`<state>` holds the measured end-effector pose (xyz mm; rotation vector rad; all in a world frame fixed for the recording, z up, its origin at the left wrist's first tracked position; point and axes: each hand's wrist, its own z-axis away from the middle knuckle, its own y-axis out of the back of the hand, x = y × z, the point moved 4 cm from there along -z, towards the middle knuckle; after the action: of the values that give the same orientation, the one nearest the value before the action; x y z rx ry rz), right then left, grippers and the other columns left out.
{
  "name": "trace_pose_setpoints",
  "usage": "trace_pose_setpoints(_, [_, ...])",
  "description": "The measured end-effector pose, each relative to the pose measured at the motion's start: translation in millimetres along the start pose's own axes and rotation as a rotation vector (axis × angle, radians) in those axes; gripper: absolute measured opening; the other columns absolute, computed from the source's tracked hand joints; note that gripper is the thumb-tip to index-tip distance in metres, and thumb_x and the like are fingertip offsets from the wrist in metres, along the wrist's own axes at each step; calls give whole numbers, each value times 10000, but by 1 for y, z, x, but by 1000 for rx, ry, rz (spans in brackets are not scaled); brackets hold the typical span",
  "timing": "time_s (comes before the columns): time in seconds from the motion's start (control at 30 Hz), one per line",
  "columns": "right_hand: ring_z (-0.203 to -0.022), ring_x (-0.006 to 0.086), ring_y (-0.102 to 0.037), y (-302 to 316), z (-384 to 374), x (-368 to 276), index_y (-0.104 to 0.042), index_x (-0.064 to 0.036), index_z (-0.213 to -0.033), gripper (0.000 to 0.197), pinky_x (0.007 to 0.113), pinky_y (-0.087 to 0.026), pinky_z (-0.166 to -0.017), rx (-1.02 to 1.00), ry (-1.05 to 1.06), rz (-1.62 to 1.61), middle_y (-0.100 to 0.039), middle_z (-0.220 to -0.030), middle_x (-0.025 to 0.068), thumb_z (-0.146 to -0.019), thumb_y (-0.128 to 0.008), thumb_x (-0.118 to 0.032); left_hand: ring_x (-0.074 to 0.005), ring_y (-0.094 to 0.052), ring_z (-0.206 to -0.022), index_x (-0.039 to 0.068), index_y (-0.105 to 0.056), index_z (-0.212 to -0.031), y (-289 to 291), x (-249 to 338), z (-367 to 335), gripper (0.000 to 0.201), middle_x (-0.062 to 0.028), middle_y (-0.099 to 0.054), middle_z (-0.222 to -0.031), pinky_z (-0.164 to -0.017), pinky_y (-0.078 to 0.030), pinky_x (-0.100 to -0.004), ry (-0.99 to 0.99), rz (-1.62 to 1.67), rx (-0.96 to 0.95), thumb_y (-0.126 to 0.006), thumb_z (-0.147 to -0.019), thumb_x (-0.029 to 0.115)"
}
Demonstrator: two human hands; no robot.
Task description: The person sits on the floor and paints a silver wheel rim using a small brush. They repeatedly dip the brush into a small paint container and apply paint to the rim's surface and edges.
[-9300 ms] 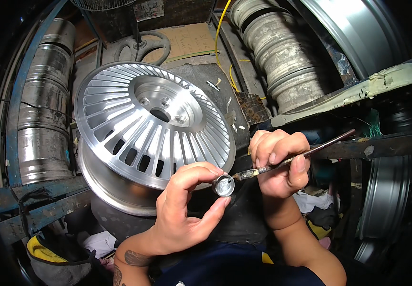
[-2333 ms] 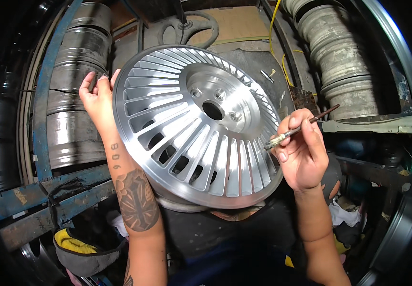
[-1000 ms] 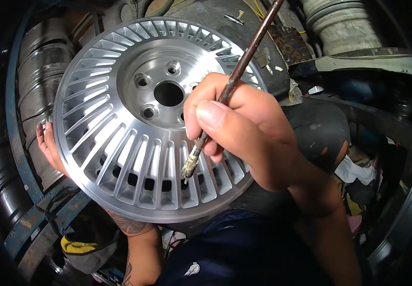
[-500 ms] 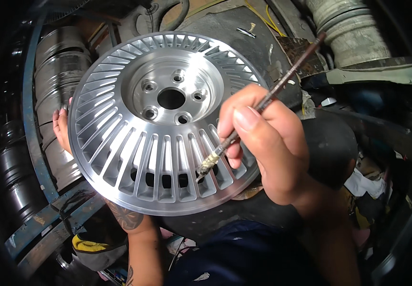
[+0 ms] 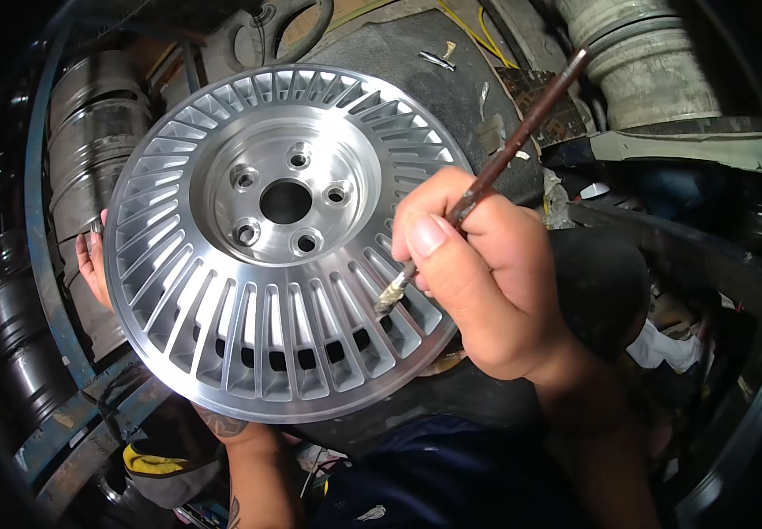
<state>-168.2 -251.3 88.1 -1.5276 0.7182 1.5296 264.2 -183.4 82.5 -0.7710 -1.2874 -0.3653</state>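
A silver multi-spoke car wheel rim (image 5: 286, 119) fills the middle of the view, its face tilted up, with a centre bore and several bolt holes. My left hand (image 5: 93, 263) reaches under it and holds its left edge; only some fingers show, the rest hidden behind the rim. In my right hand (image 5: 478, 264), pinched between thumb and fingers, is a slim paintbrush (image 5: 526, 132) with a dark reddish-brown handle. Its pale, crusted lower end (image 5: 390, 295) and dark tip are over the spokes at the lower right of the rim. Whether the tip touches metal I cannot tell.
Stacked bare metal wheels (image 5: 99, 132) stand behind a blue metal frame (image 5: 53, 282) on the left. More wheels (image 5: 650, 70) lie at the far right. Behind the rim is a dark padded surface (image 5: 381, 57) with a small metal piece (image 5: 437, 61). A yellow-grey cloth (image 5: 165, 472) hangs lower left.
The wheel rim has shifted left and slightly nearer, my left hand moving with it. My right hand has moved a little left, and the brush tip now sits higher over the spokes.
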Motion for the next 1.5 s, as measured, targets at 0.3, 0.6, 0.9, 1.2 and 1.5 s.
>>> trace_pose_setpoints(0.3, [-730, 84, -511, -1, -7, 11, -562, -36, -860, 253, 239, -406, -672, 97, -57, -125, -547, -793, 27, -987, -453, -227, -235, -656, -1074, 74, -410, -1353, 21, 10, 69, 410, -146, -687, -1090, -976, -511, -411, -241, -151, 218, -589, -995, 158])
trace_pose_setpoints(0.6, [-822, 136, -611, 0, -25, 60, -584, -69, -871, 227, 260, -385, -723, 165, -226, -444, -573, -830, 13, -979, -480, -239, -230, -645, -1082, 77, -402, -1358, 27, -1, 114, 417, -148, -663, -1129, -966, -514, -397, -386, -318, 394, -592, -991, 141])
trace_pose_setpoints(0.9, [-764, 156, -637, 6, -31, 74, -576, -75, -839, 212, 246, -415, -686, 155, -376, -600, -574, -803, 0, -973, -510, -224, -226, -635, -1089, 80, -395, -1362, 10, 8, 31, 426, -151, -639, -1167, -957, -518, -384, -337, -271, 228, -594, -988, 124])
trace_pose_setpoints(1.2, [-765, 182, -639, -17, -28, 72, -573, -42, -831, 247, 249, -429, -688, -40, -407, -482, -562, -770, 37, -979, -482, -216, -221, -624, -1097, 84, -387, -1367, 12, 3, 24, 436, -153, -614, -1205, -948, -521, -370, -363, -271, 275, -597, -985, 107])
trace_pose_setpoints(1.5, [-566, 144, -449, -25, -34, 72, -528, -41, -749, 243, 332, -463, -680, 47, -363, -607, -471, -663, 36, -937, -503, -193, -216, -614, -1105, 87, -379, -1371, 10, 4, 56, 447, -155, -590, -1244, -938, -524, -356, -477, -367, 429, -600, -982, 90])
